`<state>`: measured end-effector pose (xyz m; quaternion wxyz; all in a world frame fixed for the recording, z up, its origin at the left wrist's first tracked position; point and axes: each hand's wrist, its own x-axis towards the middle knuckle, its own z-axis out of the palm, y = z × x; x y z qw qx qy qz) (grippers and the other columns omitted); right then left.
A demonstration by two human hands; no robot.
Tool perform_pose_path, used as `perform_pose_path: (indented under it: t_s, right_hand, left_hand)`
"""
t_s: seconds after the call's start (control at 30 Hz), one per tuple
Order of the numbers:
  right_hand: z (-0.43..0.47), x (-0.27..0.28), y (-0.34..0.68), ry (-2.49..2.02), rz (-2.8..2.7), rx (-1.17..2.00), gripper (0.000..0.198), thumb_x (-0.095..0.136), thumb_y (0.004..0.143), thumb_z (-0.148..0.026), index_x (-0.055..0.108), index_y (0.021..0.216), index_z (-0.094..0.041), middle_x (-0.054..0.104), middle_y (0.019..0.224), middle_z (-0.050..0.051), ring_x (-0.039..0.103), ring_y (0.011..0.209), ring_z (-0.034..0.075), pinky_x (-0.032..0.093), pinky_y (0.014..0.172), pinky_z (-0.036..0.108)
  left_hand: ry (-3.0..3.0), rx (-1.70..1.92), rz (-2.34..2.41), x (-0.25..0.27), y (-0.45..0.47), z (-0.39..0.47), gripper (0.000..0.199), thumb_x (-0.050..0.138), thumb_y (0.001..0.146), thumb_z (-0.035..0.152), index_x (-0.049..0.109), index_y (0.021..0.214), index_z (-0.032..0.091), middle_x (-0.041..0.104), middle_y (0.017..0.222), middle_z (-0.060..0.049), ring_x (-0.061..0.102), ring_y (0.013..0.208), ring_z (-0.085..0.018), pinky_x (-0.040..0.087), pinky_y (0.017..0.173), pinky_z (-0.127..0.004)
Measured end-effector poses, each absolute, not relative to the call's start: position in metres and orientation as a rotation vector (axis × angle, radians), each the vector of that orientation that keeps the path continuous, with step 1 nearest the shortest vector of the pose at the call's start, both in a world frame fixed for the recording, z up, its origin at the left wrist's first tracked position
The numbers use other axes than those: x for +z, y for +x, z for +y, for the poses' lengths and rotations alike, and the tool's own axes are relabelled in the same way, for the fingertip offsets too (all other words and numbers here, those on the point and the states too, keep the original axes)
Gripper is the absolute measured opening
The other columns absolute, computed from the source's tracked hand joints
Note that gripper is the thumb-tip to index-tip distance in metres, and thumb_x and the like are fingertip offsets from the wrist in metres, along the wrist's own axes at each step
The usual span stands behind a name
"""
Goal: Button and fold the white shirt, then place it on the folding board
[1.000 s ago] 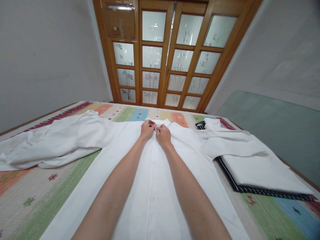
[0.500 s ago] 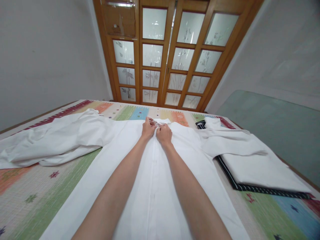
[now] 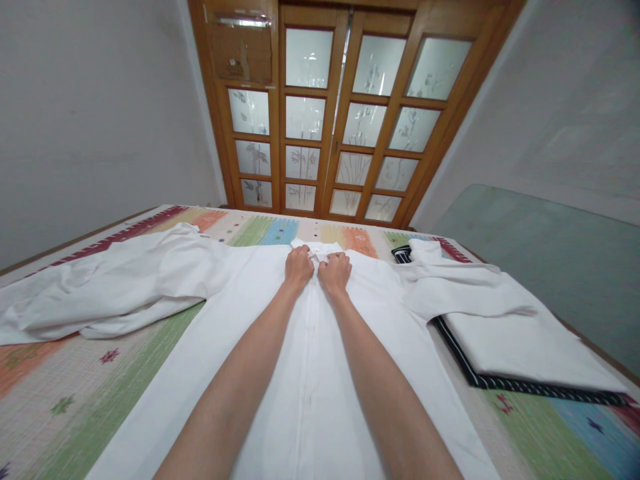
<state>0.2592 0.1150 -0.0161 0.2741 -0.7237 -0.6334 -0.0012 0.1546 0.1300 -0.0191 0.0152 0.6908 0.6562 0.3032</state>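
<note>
A white long-sleeved shirt (image 3: 260, 293) lies spread out face up, its button front running down the middle and its collar (image 3: 327, 247) at the far end. My left hand (image 3: 299, 267) is closed on the left side of the collar. On the collar's right side, my right hand (image 3: 335, 271) is closed in the same way, a small gap between the two. Folded fingers hide the exact spots they pinch. One sleeve (image 3: 170, 267) reaches out crumpled to the left; the other sleeve (image 3: 465, 290) stretches right across folded clothes.
Folded white cloth (image 3: 530, 347) rests on a black striped one (image 3: 550, 395) at the right. Beneath everything is a patterned, multicoloured bedspread (image 3: 165, 373). Wooden doors with glass panes (image 3: 305, 120) stand beyond the far edge, and a pale green panel (image 3: 540, 247) leans along the right wall.
My hands have moved slightly apart from each other at the collar, where they were almost touching. More of the collar shows between and behind them.
</note>
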Motion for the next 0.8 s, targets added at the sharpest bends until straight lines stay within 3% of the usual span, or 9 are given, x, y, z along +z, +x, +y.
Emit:
perform_pose_path:
  t_s: [0.13,0.27,0.37,0.47,0.63,0.8]
  right_hand:
    - [0.119,-0.016,0.261,-2.048,-1.746,0.103,0.039,0.037,0.091,-0.018,0.068,0.112,-0.006,0.068,0.112,0.02,0.062,0.104,0.028,0.042,0.091,0.035]
    - [0.122,-0.017,0.263,-2.055,-1.778,0.101,0.043,0.033,0.092,-0.015,0.064,0.12,-0.004,0.063,0.126,0.021,0.059,0.112,0.027,0.041,0.096,0.032]
    - [0.121,-0.017,0.264,-2.059,-1.837,0.083,0.046,0.03,0.092,-0.015,0.063,0.122,-0.004,0.054,0.139,0.02,0.049,0.127,0.027,0.033,0.106,0.032]
    - [0.121,-0.016,0.269,-2.105,-1.859,0.072,0.05,0.029,0.094,-0.02,0.055,0.133,-0.002,0.043,0.15,0.019,0.035,0.14,0.027,0.024,0.114,0.035]
    - [0.121,-0.017,0.285,-2.253,-1.822,0.149,0.062,0.022,0.098,-0.033,0.029,0.152,-0.003,0.024,0.161,0.015,0.017,0.148,0.028,0.012,0.118,0.043]
    - [0.122,-0.018,0.291,-2.319,-1.858,0.211,0.064,0.014,0.099,-0.038,0.021,0.156,-0.01,0.013,0.164,0.01,0.01,0.15,0.027,0.008,0.119,0.046]
  left_hand:
    - [2.212,0.873,2.017,-0.019,0.152,0.129,0.027,0.05,0.083,0.009,0.074,0.092,0.017,0.073,0.099,-0.012,0.064,0.101,-0.024,0.048,0.091,-0.033]
    - [2.254,0.888,1.846,-0.02,0.145,0.127,0.027,0.054,0.079,0.012,0.078,0.09,0.018,0.076,0.094,-0.008,0.068,0.094,-0.021,0.048,0.092,-0.03]
    - [2.19,0.96,1.775,-0.019,0.138,0.126,0.03,0.053,0.081,0.015,0.076,0.1,0.019,0.077,0.095,-0.005,0.069,0.091,-0.018,0.049,0.091,-0.026]
    - [2.057,1.013,1.985,-0.017,0.133,0.125,0.037,0.05,0.084,0.015,0.069,0.115,0.014,0.073,0.111,-0.009,0.064,0.106,-0.018,0.045,0.097,-0.026]
    - [2.098,0.79,2.148,-0.017,0.13,0.121,0.036,0.044,0.09,0.018,0.066,0.117,0.014,0.066,0.124,-0.014,0.057,0.119,-0.025,0.041,0.104,-0.036]
    - [2.303,0.554,2.119,-0.023,0.133,0.117,0.043,0.035,0.095,0.023,0.056,0.132,0.015,0.049,0.147,-0.015,0.041,0.137,-0.028,0.031,0.113,-0.047]
